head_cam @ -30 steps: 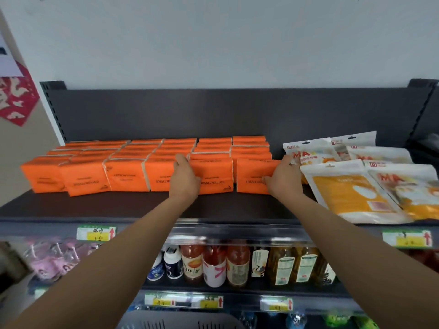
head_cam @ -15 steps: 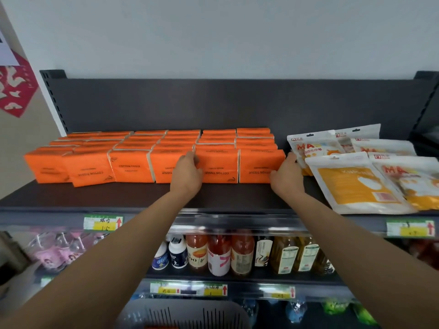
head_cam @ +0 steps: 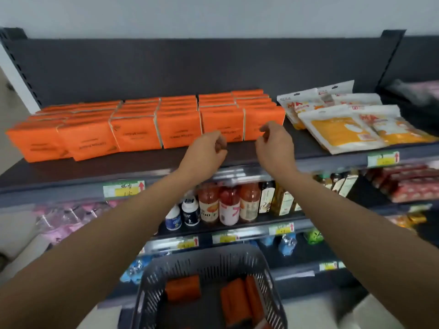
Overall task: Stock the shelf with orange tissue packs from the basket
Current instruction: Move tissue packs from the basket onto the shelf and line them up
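left hand (head_cam: 209, 150): just off the front row, touching nothing. My fingers are loosely curled and empty.
right hand (head_cam: 273, 148): same, in front of the rightmost front pack. Fingers loosely curled, gripping nothing.
tissue packs (head_cam: 178, 129): orange, standing on edge in tight rows on the top shelf (head_cam: 95, 172), printed faces out. I read that as packed for depth and readable labels.
front strip: bare shelf ahead of the row; I judge there's room for more stock there.
white pouches (head_cam: 342, 129): lying just right of the last pack, so the row can't grow that way.
basket (head_cam: 209, 264): dark, slatted, low between my arms. A few spare packs (head_cam: 183, 287) still lie inside, so the job isn't finished.
bottles (head_cam: 228, 205): shelf below, not involved.
next: I'd send both hands down to the basket for another pack.
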{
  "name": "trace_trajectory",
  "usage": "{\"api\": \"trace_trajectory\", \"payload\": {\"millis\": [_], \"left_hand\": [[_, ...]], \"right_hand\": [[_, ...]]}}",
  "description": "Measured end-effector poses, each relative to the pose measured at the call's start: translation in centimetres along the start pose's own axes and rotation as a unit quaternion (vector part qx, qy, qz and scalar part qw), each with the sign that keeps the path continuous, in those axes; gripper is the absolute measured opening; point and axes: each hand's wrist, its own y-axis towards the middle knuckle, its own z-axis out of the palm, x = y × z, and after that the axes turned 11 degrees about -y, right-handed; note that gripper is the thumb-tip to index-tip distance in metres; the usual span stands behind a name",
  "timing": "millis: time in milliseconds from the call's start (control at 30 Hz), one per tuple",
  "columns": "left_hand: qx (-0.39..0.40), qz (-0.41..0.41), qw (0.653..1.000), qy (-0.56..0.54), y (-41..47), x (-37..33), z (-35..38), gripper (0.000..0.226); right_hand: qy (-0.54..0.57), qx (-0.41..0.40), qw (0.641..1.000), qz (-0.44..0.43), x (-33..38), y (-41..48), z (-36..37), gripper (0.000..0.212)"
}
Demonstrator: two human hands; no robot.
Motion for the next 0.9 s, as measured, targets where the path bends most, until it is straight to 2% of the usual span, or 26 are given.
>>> {"api": "trace_trajectory", "payload": {"millis": [133, 267, 400, 500, 667, 733, 833, 900], "left_hand": [[0.122, -0.038, 0.992, 0.017, -4.3, 2.8, 0.4, 0.010], [0.269, -0.089, 0.958, 0.042, -7.9, 8.5, 2.2, 0.004], [0.362, -0.148, 0.918, 0.069, -10.9, 14.9, 3.8, 0.009], [0.409, -0.188, 0.887, 0.107, -12.9, 18.7, 4.8, 0.011], [0.441, -0.220, 0.861, 0.125, -16.5, 24.3, 6.8, 0.018], [0.437, -0.246, 0.856, 0.125, -17.6, 26.6, 8.3, 0.039], [0.417, -0.275, 0.856, 0.134, -19.2, 30.0, 10.5, 0.052], [0.409, -0.263, 0.858, 0.169, -20.1, 32.0, 11.9, 0.055]], "right_hand": [[-0.015, 0.010, 1.000, -0.013, 0.8, -5.9, 1.9, 0.019], [-0.050, 0.119, 0.992, 0.004, -0.2, -11.6, 5.8, 0.017], [-0.144, 0.338, 0.929, 0.043, -2.8, -15.8, 10.5, 0.028], [-0.183, 0.417, 0.886, 0.080, -4.7, -18.1, 12.6, 0.030], [-0.252, 0.508, 0.818, 0.097, -7.8, -21.2, 16.6, 0.032], [-0.277, 0.530, 0.797, 0.080, -9.2, -22.5, 18.3, 0.032], [-0.289, 0.549, 0.779, 0.088, -10.3, -23.3, 20.4, 0.034], [-0.277, 0.571, 0.771, 0.055, -10.3, -23.5, 21.3, 0.042]]}}
